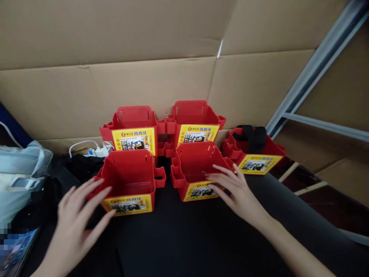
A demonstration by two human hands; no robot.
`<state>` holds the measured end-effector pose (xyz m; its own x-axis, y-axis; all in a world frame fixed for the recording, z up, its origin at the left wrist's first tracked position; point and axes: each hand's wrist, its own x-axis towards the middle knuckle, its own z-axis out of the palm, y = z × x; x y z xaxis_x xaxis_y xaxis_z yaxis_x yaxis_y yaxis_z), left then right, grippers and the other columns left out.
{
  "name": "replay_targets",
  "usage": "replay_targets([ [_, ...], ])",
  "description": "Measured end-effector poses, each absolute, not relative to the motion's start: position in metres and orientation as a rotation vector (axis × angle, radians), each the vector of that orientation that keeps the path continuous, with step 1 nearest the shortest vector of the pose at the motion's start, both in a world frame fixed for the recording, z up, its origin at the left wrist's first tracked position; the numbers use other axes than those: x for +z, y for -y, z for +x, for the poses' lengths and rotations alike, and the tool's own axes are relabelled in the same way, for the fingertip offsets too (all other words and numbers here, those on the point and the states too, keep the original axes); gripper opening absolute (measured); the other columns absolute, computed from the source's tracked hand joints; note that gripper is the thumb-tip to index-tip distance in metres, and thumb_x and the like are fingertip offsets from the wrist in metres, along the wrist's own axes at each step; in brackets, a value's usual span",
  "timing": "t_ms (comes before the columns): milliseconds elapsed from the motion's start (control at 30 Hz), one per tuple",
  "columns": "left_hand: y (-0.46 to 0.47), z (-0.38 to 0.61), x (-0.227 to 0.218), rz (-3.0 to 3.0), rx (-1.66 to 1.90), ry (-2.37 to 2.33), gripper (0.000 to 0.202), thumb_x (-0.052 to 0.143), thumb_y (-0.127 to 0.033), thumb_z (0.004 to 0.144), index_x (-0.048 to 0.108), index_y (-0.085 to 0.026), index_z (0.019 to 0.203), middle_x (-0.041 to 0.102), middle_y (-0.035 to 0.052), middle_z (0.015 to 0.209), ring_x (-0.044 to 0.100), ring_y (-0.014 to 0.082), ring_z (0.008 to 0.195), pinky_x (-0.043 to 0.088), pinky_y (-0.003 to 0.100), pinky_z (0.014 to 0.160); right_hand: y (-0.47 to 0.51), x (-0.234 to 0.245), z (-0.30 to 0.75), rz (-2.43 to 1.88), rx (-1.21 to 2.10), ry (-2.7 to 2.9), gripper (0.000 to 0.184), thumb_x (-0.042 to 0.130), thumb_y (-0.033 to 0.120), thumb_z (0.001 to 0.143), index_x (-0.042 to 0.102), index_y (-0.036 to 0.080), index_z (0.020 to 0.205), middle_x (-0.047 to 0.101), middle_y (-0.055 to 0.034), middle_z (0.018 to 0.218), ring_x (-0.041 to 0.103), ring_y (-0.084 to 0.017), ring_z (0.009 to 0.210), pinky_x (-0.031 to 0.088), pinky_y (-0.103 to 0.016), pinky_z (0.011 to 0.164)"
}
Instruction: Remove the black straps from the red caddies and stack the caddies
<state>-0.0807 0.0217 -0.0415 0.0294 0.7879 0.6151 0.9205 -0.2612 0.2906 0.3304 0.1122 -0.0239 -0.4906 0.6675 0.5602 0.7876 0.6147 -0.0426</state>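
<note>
My left hand (82, 217) is open, fingers spread, at the left front corner of a red plastic bin (131, 169) with a yellow label. My right hand (232, 186) reaches over the front right of a second red bin (196, 161), its fingers apart; whether they touch the rim I cannot tell. Both bins have small side pockets and look hollow inside. Behind them stand two more like them, a back left bin (134, 117) and a back middle bin (193, 111). Farther right, another red bin (235, 144) has a black strap (255, 138) in it.
Cardboard sheets (152, 84) form a wall behind the bins. A grey metal frame (308, 65) slants along the right. White plugs and cables (101, 151) lie at the back left, beside a pale bag (20, 173). A phone (19, 250) is at the lower left. Black cloth (173, 238) covers the surface.
</note>
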Motion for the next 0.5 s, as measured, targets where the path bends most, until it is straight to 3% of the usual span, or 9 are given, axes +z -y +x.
replay_targets([
  [133, -0.056, -0.055, -0.040, -2.279, -0.732, 1.504, 0.029, 0.055, -0.034, 0.080, 0.060, -0.032, 0.108, 0.053, 0.0040, 0.125, 0.041, 0.0286, 0.121, 0.021, 0.050, 0.103, -0.114, -0.031, 0.309, -1.127, -0.195, 2.198, 0.016, 0.046, 0.031, 0.086, 0.059, 0.022, 0.091, 0.068, -0.0036, 0.091, 0.060, -0.022, 0.097, 0.026, -0.052, 0.100],
  [300, -0.056, -0.050, -0.044, -2.273, -0.687, 1.527, 0.026, 0.052, -0.031, 0.083, 0.060, -0.029, 0.107, 0.058, 0.0058, 0.118, 0.045, 0.0274, 0.116, 0.028, 0.049, 0.099, -0.118, -0.040, 0.299, -1.005, -0.296, 2.144, 0.017, 0.046, 0.032, 0.085, 0.059, 0.022, 0.090, 0.069, -0.0049, 0.087, 0.063, -0.022, 0.086, 0.029, -0.052, 0.096],
  [400, -0.053, -0.059, -0.033, -2.226, -0.838, 1.531, 0.033, 0.051, -0.035, 0.083, 0.054, -0.025, 0.114, 0.053, 0.0077, 0.124, 0.046, 0.0265, 0.116, 0.028, 0.048, 0.102, -0.125, -0.043, 0.301, -0.979, -0.333, 2.154, 0.020, 0.046, 0.034, 0.085, 0.058, 0.022, 0.094, 0.068, -0.0056, 0.090, 0.062, -0.023, 0.089, 0.029, -0.052, 0.097],
  [500, -0.059, -0.095, -0.017, -1.806, -1.159, 1.719, 0.034, 0.045, -0.036, 0.085, 0.050, -0.018, 0.113, 0.054, 0.0104, 0.119, 0.048, 0.0266, 0.115, 0.034, 0.045, 0.100, -0.124, -0.044, 0.301, -0.982, -0.379, 2.176, 0.026, 0.046, 0.035, 0.085, 0.057, 0.022, 0.104, 0.063, -0.0076, 0.106, 0.056, -0.026, 0.104, 0.025, -0.054, 0.101],
])
